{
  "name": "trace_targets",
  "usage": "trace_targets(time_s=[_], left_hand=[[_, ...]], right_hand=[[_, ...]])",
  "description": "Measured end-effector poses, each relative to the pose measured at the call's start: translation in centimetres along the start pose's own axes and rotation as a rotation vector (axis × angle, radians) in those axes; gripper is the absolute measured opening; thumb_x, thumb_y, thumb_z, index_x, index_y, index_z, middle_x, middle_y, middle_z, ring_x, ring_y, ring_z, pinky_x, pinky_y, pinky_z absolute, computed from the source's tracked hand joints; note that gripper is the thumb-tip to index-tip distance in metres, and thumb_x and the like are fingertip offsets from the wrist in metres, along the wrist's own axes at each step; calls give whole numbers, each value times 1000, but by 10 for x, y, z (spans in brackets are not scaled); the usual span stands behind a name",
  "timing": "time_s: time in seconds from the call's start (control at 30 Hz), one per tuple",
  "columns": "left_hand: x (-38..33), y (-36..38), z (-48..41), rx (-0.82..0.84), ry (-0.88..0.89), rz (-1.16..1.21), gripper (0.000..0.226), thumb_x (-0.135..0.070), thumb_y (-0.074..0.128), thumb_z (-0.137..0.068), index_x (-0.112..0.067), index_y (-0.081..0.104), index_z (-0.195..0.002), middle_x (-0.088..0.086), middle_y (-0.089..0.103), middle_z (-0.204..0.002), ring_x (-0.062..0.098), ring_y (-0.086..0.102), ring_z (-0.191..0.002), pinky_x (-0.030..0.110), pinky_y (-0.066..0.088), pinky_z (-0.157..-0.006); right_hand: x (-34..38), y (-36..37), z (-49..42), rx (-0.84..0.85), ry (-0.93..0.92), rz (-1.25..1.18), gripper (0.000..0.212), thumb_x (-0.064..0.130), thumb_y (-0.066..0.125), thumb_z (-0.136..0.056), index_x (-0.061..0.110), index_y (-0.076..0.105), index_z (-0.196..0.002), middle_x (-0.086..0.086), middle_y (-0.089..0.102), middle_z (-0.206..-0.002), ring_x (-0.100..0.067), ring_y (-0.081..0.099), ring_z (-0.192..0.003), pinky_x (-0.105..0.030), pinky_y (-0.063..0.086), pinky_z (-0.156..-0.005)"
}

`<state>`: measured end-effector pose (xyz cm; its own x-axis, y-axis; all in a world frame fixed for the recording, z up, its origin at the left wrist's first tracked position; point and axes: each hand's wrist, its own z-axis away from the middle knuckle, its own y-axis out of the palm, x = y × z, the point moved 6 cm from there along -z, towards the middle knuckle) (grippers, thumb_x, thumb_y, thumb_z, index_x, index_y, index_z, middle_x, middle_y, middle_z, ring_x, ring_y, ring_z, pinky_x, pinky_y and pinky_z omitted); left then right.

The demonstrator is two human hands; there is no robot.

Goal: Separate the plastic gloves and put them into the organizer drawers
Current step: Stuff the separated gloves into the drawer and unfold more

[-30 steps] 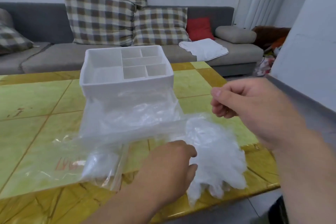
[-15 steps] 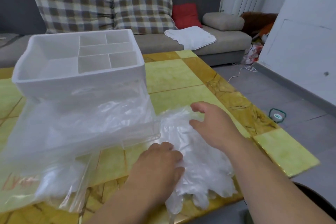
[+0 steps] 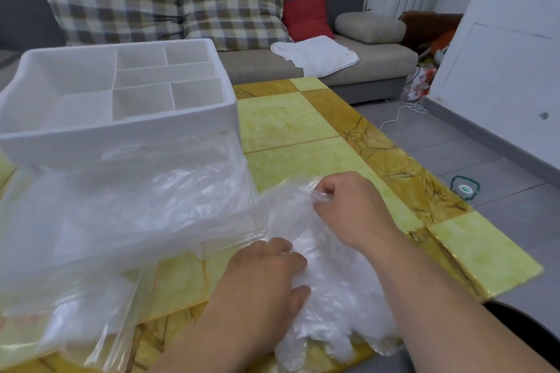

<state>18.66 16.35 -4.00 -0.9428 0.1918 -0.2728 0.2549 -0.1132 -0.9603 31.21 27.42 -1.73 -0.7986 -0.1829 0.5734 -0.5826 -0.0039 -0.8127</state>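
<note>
Much lost beneath plastic and past the edges

The plastic gloves lay as one cloudy heap, so their number could not be told; the right hand pinched a fold at the heap's far side, its fingertips tucked out of sight; the left hand covered the heap's left part; both forearms ran off the near edge; the organizer was cut at the left edge; its drawer showed only blurred film; red lettering on the clear bag, near left, was unreadable.
</note>
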Motion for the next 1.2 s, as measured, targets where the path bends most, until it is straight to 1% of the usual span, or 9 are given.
trace_targets(time_s=[0.13,0.3,0.4,0.5,0.63,0.77,0.97,1.07,1.2], left_hand=[[-5,-14,4,-111,-35,131,45,-49,52,-98,-40,40,-140,-20,34,-143,8,47,-126,24,36,-105],[-6,-19,8,-232,-250,386,50,-54,63,-90,-35,31,-124,-14,43,-123,9,46,-116,18,33,-86],[2,-16,7,-280,-381,664,76,-52,70,-84,-22,35,-145,-7,45,-143,11,46,-127,18,31,-92],[-1,-17,2,-252,-321,846,87,-53,74,-79,-32,29,-150,-20,53,-134,0,50,-121,21,36,-95],[-6,-15,-2,-273,-240,1109,9,-25,70,-91,-17,73,-93,-2,75,-77,10,70,-73,24,50,-72],[-9,-12,1,-280,-302,1075,41,-20,66,-95,-13,63,-54,-1,56,-44,7,45,-37,15,32,-43],[-15,-10,2,-222,-276,1210,48,-22,65,-95,-10,58,-50,9,51,-45,14,45,-43,22,35,-49],[-20,-12,2,-210,-227,1337,39,-33,71,-88,4,67,-76,38,62,-79,26,59,-65,34,43,-65],[-27,-14,3,-151,-150,1383,27,-27,71,-90,0,72,-86,33,69,-91,31,65,-75,40,46,-73]], right_hand=[[-1,-21,14,-29,13,-160,21,14,67,-86,19,65,-65,2,68,-69,-21,62,-63,-33,49,-53],[-11,-47,33,-17,78,-408,14,3,78,-76,13,71,-71,10,62,-55,1,49,-45,-13,36,-45],[-18,-57,42,64,118,-521,15,-3,78,-73,11,73,-72,-1,70,-62,-10,62,-55,-26,46,-60],[-22,-60,47,168,140,-576,11,-5,78,-71,1,70,-76,-19,72,-74,-24,67,-64,-39,52,-66],[-21,-55,51,278,161,-642,20,1,82,-71,-7,66,-79,-23,69,-78,-27,65,-68,-38,51,-66],[-18,-66,48,205,181,-849,5,-1,72,-83,2,73,-79,-17,74,-83,-26,67,-72,-35,55,-69],[-26,-74,42,72,245,-979,13,6,79,-65,10,76,-77,-21,69,-81,-35,48,-81,-46,36,-80],[-23,-72,47,213,245,-947,27,3,82,-65,5,77,-91,-21,73,-91,-38,61,-80,-50,51,-82],[-20,-71,49,236,227,-981,12,6,74,-79,-1,75,-89,-19,69,-84,-27,62,-73,-39,50,-76]])
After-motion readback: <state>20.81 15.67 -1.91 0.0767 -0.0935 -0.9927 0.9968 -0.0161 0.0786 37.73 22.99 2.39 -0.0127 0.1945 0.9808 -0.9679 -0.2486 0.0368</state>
